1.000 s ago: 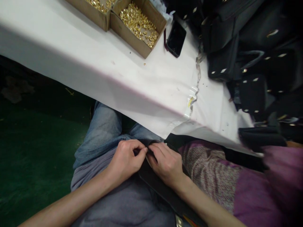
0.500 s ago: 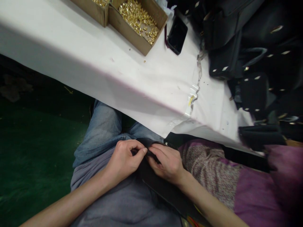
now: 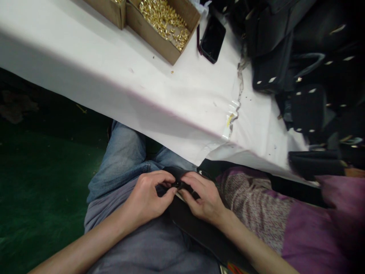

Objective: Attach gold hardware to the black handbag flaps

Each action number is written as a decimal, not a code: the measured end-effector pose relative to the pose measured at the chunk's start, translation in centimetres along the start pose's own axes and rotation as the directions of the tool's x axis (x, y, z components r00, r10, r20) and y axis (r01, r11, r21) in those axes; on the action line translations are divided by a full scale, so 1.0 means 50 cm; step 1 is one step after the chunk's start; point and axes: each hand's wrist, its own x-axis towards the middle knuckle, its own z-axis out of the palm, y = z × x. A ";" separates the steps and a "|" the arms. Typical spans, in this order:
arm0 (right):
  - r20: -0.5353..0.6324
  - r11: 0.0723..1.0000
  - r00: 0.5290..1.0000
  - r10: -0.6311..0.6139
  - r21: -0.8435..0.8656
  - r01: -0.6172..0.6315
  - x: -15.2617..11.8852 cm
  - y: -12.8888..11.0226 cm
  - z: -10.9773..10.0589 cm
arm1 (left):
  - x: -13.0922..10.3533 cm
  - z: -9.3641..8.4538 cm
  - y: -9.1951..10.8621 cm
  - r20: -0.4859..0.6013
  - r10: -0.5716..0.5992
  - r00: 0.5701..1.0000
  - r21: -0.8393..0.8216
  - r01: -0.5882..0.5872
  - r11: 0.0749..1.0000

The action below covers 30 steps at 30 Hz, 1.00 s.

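Observation:
A dark, flat bag (image 3: pixel 194 224) with a rounded edge lies across my lap, its upper part folded up between my hands. My left hand (image 3: pixel 152 192) pinches a small black part of it between thumb and forefinger. Close against it on the right, my right hand (image 3: pixel 203 196) grips the same spot, thumb below and fingers above. A thin pale edge shows under the right thumb. The tiny part at the fingertips is too dark to make out. Both hands work just below the table edge.
The white-covered table (image 3: pixel 114 72) slants across in front of me. On it stand a cardboard box (image 3: pixel 154 40) of gold metal studs, a second box (image 3: pixel 114 17), a phone (image 3: pixel 213 39) and several black bags (image 3: pixel 308 106). A person in purple (image 3: pixel 308 224) sits close on my right.
My left thumb has moved slightly down, away from the forefinger, and the right thumb has shifted too. A pale edge of the bag now shows between them. The bag stays on my lap.

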 end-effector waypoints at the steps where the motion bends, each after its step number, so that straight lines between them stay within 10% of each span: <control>1: -0.013 1.000 1.000 0.014 0.006 -0.014 -0.001 -0.002 0.001 | 0.000 0.002 0.001 -0.006 0.003 1.000 0.012 -0.003 1.000; 30: -0.157 0.988 0.979 0.133 0.094 -0.119 0.009 -0.007 0.006 | 0.016 0.012 0.018 0.009 0.157 0.988 0.136 -0.156 0.978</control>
